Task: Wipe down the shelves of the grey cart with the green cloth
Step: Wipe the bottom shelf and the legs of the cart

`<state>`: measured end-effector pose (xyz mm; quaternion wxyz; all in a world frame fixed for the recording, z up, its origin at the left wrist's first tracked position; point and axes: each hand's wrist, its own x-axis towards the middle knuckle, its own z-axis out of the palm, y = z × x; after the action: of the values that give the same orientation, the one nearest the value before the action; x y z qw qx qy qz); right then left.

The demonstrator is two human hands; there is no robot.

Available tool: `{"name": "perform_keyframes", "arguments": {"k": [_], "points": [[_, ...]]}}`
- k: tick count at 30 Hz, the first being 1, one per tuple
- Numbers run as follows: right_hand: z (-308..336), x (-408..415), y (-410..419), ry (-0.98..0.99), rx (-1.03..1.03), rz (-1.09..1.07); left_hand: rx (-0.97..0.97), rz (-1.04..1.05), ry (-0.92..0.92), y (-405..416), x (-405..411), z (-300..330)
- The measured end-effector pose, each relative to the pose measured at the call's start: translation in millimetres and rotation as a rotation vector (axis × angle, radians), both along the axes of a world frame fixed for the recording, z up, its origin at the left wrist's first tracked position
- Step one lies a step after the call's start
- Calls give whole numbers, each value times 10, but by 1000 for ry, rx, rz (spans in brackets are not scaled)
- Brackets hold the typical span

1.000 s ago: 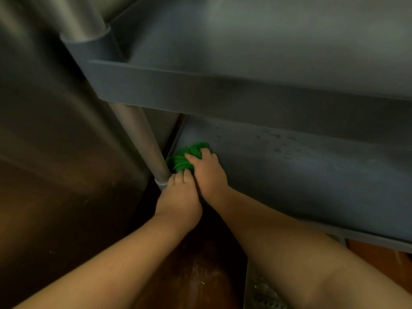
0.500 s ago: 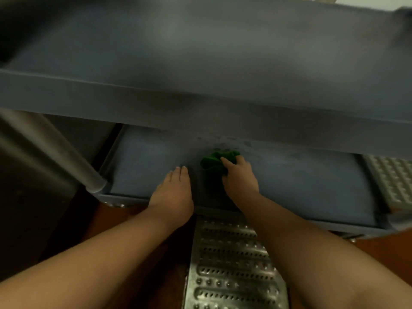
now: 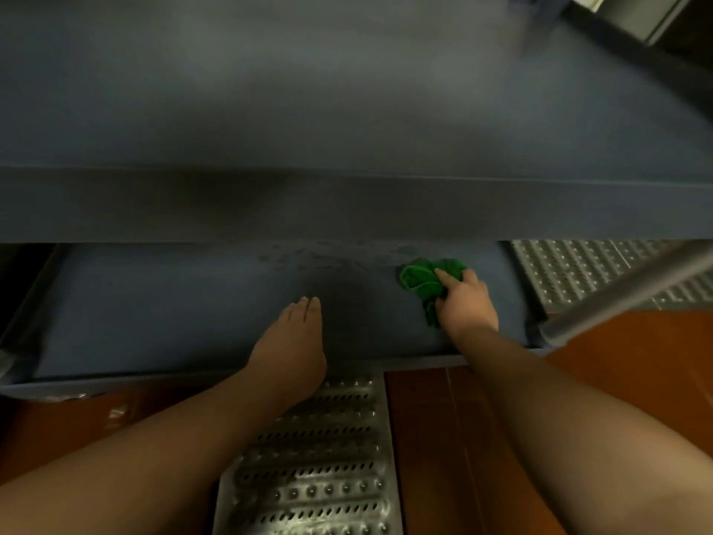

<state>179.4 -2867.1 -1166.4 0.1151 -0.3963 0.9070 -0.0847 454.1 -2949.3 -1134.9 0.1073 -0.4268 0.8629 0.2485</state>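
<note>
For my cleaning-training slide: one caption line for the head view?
Right hand wipes the grey cart's lower shelf with the green cloth; left hand rests flat on it.

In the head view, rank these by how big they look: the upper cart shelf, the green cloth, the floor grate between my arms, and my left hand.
1. Upper cart shelf
2. Floor grate
3. Left hand
4. Green cloth, partly hidden under the right hand

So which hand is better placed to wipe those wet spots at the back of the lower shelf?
The right hand: it already has the green cloth in its grip, beside the wet spots. The left hand lies flat on the lower shelf, holding nothing.
</note>
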Motion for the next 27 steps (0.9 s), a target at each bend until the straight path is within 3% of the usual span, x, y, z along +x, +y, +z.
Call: {"name": "perform_keyframes", "arguments": {"k": [6, 9, 16, 27], "points": [[7, -601, 256, 41, -5, -195, 4, -22, 22, 67, -182, -155], [-4, -700, 331, 20, -25, -271, -32, -135, 14, 91, -172, -308], [-95, -549, 294, -41, -107, -237, -153, -484, -106, -49, 66, -585], [-129, -316, 162, -36, -113, -240, -214, -517, -75, -372, 322, -711]]}}
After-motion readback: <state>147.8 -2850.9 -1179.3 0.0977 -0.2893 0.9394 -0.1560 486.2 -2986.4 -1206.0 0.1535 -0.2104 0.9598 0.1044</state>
